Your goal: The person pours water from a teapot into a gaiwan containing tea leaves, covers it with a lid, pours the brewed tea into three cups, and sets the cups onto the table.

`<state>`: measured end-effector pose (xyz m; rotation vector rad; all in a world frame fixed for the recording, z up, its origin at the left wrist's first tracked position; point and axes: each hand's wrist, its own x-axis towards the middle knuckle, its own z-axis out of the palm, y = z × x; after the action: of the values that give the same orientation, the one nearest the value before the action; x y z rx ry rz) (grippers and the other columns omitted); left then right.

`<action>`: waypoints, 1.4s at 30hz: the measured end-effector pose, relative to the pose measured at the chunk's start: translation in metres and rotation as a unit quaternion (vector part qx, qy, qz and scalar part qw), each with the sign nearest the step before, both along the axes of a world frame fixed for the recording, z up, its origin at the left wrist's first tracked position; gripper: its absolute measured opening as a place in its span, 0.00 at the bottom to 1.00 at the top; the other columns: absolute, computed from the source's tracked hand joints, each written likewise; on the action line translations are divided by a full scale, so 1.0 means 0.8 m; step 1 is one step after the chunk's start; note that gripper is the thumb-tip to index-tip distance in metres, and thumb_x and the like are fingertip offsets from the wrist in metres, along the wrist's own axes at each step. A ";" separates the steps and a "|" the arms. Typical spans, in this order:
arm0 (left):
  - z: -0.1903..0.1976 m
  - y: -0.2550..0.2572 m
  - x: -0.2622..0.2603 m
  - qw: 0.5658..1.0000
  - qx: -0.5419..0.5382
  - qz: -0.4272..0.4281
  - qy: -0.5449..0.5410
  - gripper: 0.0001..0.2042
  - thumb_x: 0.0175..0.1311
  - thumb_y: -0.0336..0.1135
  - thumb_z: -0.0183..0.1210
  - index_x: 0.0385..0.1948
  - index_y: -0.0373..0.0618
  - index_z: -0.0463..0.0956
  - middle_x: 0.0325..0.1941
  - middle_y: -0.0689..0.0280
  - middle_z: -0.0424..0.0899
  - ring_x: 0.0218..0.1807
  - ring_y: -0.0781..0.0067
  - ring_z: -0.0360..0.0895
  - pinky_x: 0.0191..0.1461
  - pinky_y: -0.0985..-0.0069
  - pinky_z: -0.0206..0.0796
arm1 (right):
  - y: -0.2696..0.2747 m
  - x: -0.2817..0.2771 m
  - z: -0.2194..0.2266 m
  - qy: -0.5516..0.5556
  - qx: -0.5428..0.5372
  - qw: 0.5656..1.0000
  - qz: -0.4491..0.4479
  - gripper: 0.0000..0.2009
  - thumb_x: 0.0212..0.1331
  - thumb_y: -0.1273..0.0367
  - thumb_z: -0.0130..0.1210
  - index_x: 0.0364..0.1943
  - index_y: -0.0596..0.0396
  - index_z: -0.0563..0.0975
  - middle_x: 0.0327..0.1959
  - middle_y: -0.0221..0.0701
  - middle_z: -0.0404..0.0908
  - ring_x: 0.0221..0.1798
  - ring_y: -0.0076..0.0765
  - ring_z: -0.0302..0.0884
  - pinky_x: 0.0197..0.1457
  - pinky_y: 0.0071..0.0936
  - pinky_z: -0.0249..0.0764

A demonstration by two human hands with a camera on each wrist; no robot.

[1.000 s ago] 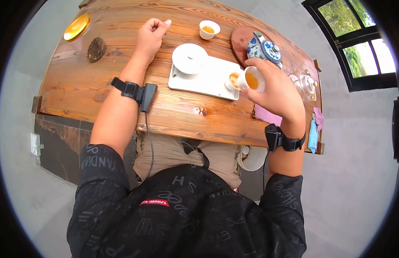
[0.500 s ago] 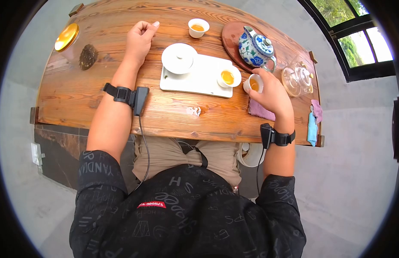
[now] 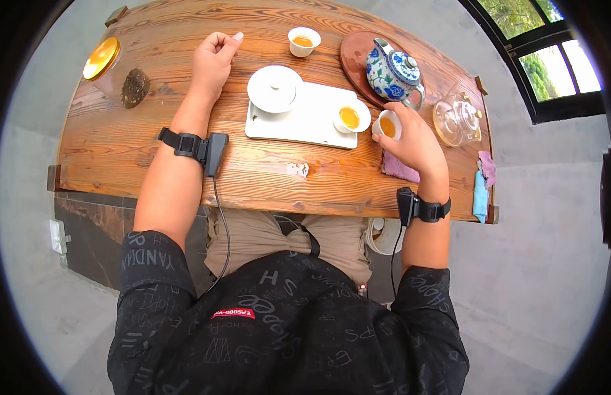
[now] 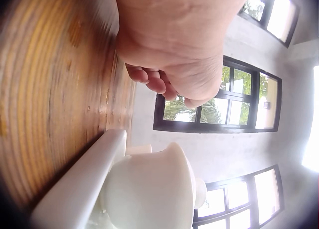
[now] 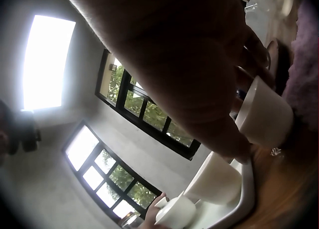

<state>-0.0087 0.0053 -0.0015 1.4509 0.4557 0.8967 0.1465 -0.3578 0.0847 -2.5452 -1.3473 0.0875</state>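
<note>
My right hand (image 3: 417,141) holds a small white teacup (image 3: 389,124) with amber tea in it, thumb on the near side and fingers at the far rim. This cup stands upright on the table, right of the white tray (image 3: 305,128). On the tray's right end sits a second teacup (image 3: 351,117), also with tea, and on its left end a lidded white gaiwan (image 3: 274,90). My left hand (image 3: 214,58) rests on the table beyond the gaiwan, fingers loosely curled, holding nothing. In the left wrist view the gaiwan (image 4: 147,189) is below that hand.
A third teacup (image 3: 304,43) of tea stands at the back. The blue-and-white teapot (image 3: 392,74) is on a round brown board (image 3: 351,56). A glass pot (image 3: 457,120) sits at right, a purple cloth (image 3: 401,168) by my right wrist, a gold-lidded jar (image 3: 102,58) and dark tea cake (image 3: 135,87) at left.
My right hand has lowered its cup from a tilt beside the tray's cup to upright on the table, right of the tray. The left hand keeps its pose.
</note>
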 end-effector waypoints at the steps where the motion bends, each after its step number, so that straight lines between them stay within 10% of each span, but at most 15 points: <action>1: 0.001 -0.001 0.000 1.000 -0.001 0.001 0.002 0.12 0.69 0.39 0.63 0.27 0.49 0.72 0.24 0.77 0.73 0.26 0.87 0.65 0.31 0.86 0.59 | 0.000 -0.002 0.002 -0.005 -0.002 1.000 -0.006 0.30 0.48 0.59 0.69 0.56 0.55 0.75 0.49 0.45 0.81 0.54 0.54 0.79 0.56 0.44 0.75; 42: 0.000 -0.001 -0.001 1.000 0.006 -0.005 0.005 0.12 0.70 0.39 0.62 0.27 0.49 0.73 0.24 0.76 0.73 0.26 0.87 0.65 0.31 0.86 0.59 | 0.054 -0.149 -0.007 0.061 0.130 0.967 0.210 0.30 0.44 0.69 0.69 0.56 0.55 0.75 0.47 0.39 0.79 0.50 0.47 0.77 0.55 0.39 0.71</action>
<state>-0.0093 0.0041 -0.0011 1.4679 0.4507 0.8850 0.0276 -0.3145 0.0788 -1.9787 -1.7007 0.1339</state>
